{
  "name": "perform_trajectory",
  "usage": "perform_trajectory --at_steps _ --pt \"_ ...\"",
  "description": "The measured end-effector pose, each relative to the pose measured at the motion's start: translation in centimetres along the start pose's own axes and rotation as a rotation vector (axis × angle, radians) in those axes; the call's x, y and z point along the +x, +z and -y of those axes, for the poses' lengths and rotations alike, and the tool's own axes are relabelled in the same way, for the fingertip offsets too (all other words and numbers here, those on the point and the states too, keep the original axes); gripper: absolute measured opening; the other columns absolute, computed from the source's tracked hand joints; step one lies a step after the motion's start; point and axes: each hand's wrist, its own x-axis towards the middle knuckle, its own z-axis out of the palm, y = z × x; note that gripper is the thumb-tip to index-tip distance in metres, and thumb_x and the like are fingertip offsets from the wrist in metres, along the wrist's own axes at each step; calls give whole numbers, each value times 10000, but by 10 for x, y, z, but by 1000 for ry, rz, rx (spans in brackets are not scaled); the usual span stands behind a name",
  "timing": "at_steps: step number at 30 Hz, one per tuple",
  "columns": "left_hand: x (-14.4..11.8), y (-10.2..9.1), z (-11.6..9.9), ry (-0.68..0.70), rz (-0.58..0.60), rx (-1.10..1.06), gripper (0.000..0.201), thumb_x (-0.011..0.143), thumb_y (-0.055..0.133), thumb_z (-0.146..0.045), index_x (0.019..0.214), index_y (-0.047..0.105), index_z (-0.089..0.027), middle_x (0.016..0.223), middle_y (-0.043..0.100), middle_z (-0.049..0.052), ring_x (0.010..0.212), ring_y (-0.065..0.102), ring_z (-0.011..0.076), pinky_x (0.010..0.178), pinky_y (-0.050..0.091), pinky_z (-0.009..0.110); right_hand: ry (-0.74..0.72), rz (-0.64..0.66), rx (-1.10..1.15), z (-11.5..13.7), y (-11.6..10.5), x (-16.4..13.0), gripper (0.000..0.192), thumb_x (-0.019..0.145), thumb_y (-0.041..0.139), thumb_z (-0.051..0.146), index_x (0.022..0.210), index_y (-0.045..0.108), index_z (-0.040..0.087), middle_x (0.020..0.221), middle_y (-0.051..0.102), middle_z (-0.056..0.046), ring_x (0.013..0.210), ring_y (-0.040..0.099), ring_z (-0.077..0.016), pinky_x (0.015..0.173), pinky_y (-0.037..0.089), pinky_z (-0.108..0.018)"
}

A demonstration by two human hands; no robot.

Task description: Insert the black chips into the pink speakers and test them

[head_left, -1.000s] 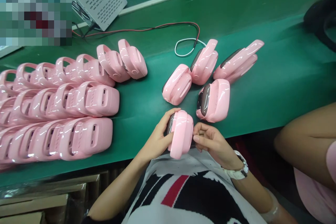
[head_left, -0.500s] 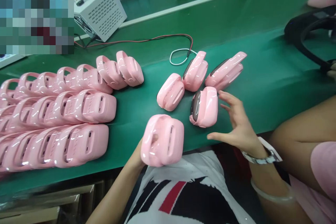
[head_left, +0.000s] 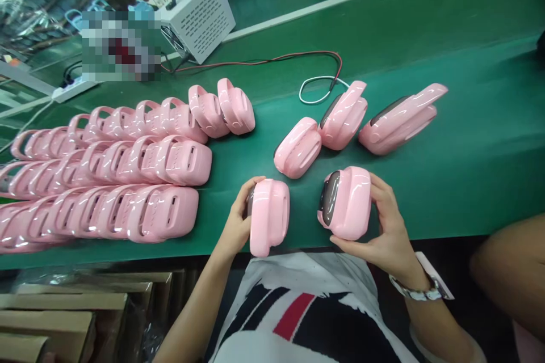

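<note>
Since half a second ago, right hand [head_left: 389, 232] is now gripping a second pink unit [head_left: 347, 201]; left hand [head_left: 236, 221], partly hidden, is clasping another pink unit [head_left: 268, 215] at the green table [head_left: 447, 181] edge, rows [head_left: 106, 181] running off-frame.

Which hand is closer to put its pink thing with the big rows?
Left, probably. The left hand holds a glossy pink plastic casing beside the long rows of pink casings. The right hand holds another pink casing farther away.
</note>
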Motion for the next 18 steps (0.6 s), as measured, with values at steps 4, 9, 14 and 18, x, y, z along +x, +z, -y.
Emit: perform_trajectory --at_steps 4,9,14,18 --pt "0 -3 -3 60 67 156 618 701 646 -209 1303 518 -258 1198 622 32 994 602 206 845 487 280 11 -12 52 -4 6 -5 927 612 843 251 1411 374 280 1479 345 -136 1375 340 -359 1095 331 -564" --pt "3 -4 -11 196 147 377 618 681 681 -223 1286 561 -252 1362 571 42 1341 419 302 1114 349 401 8 3 82 -7 8 -7 960 621 843 247 1441 346 291 1511 305 -121 1410 287 -346 1146 252 -546" --pt "20 -14 -5 71 43 261 525 724 668 -380 1218 642 -206 1356 595 76 1379 389 347 1161 288 462 0 -17 95 -9 10 -7 973 621 836 238 1448 329 312 1523 288 -102 1415 279 -330 1150 257 -517" --pt "26 -13 -6 -20 -13 132 555 667 680 -411 1161 676 -160 1312 625 104 1286 488 373 1119 347 468 2 -20 99 -9 11 -7 964 620 841 258 1439 337 321 1523 287 -98 1413 282 -334 1142 268 -514"
